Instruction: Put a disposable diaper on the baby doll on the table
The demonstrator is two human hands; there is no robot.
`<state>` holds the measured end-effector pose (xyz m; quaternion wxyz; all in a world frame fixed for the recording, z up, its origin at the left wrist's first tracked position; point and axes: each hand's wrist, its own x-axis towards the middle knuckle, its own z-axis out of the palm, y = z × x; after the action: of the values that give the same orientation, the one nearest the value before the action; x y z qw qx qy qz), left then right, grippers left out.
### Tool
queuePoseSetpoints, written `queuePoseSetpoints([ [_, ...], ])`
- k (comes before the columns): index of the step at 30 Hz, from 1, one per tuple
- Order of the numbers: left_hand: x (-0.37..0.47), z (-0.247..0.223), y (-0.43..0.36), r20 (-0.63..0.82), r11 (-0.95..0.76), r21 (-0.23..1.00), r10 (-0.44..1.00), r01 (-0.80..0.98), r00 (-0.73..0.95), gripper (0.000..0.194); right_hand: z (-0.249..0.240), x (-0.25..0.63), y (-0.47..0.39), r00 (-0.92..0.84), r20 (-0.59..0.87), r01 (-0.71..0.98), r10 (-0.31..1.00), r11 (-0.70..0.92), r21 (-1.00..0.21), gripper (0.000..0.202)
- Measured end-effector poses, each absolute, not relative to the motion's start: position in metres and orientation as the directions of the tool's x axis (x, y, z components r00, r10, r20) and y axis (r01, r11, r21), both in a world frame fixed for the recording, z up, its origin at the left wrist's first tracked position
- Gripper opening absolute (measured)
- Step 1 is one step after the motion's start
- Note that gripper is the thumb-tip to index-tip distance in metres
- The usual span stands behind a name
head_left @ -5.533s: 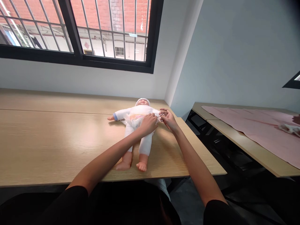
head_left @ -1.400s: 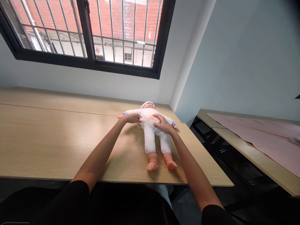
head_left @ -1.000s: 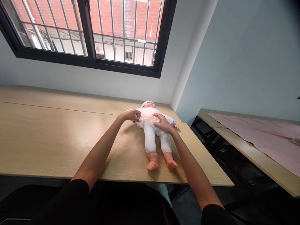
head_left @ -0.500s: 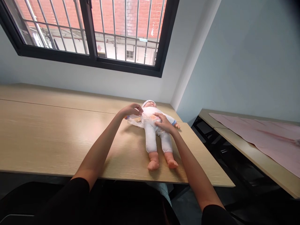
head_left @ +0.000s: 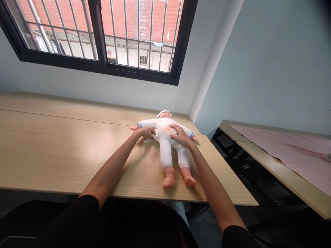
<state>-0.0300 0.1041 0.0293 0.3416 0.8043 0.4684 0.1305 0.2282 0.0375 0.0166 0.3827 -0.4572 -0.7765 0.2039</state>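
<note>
A baby doll in white clothes and a white cap lies on its back on the wooden table, feet toward me. Around its waist is a thin white diaper with an orange print at the front. My left hand is closed on the diaper's edge at the doll's hip, on the left of the view; its fingertips are partly hidden. My right hand rests on the front of the diaper with its fingers spread.
The light wooden table stretches away to the left. To the right, across a gap, a second table bears a pink cloth. Behind is a barred window with a dark frame.
My left hand has moved down and slightly left, bringing the loose side of the diaper down beside the hip. The doll's arm on that side now shows. My right hand has stayed in place.
</note>
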Motion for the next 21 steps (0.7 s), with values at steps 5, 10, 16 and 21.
queuePoseSetpoints([
  [5, -0.032, 0.045, 0.091, -0.146, -0.270, 0.719, 0.843, 0.640, 0.519, 0.019, 0.016, 0.230, 0.037, -0.283, 0.407, 0.539, 0.869, 0.495, -0.682, 0.063],
  [10, -0.031, 0.054, 0.085, -0.240, -0.040, 0.868, 0.839, 0.496, 0.488, 0.028, 0.019, 0.229, 0.034, -0.278, 0.403, 0.541, 0.872, 0.488, -0.685, 0.062],
  [16, -0.040, 0.058, 0.093, -0.238, 0.064, 0.942, 0.821, 0.329, 0.519, 0.040, 0.018, 0.228, 0.034, -0.286, 0.397, 0.555, 0.872, 0.489, -0.673, 0.062],
  [21, -0.042, 0.059, 0.094, -0.232, 0.094, 0.960, 0.797, 0.265, 0.557, 0.044, 0.018, 0.227, 0.033, -0.277, 0.410, 0.562, 0.869, 0.493, -0.664, 0.061],
])
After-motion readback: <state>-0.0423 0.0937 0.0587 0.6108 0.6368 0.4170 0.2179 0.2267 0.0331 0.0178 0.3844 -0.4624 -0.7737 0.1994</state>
